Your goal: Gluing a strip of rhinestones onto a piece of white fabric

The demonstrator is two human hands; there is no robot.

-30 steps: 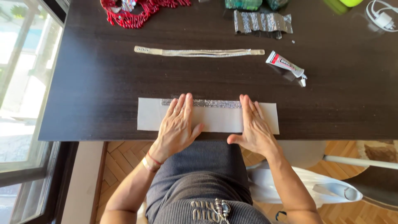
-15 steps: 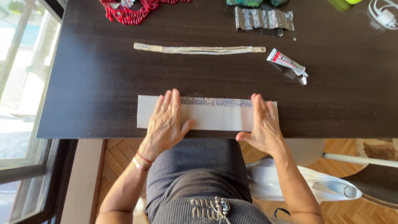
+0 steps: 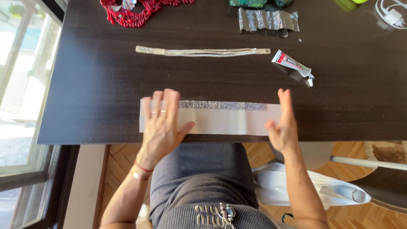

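The left hand (image 3: 161, 125) lies flat with open fingers on the left end of the white paper strip (image 3: 224, 121) at the near edge of the desk (image 3: 85, 93), while the right hand (image 3: 283, 125), open and holding nothing, stands edge-on at the right end. The step seems to be pressing the silver rhinestone band (image 3: 221, 104) onto the strip's upper edge. The next move calls, I think, for even pressure along the band.

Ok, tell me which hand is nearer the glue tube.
Right. The right hand sits at the right end of the pale strip, just below the glue tube. The left hand lies flat on the strip's left end, farther away.
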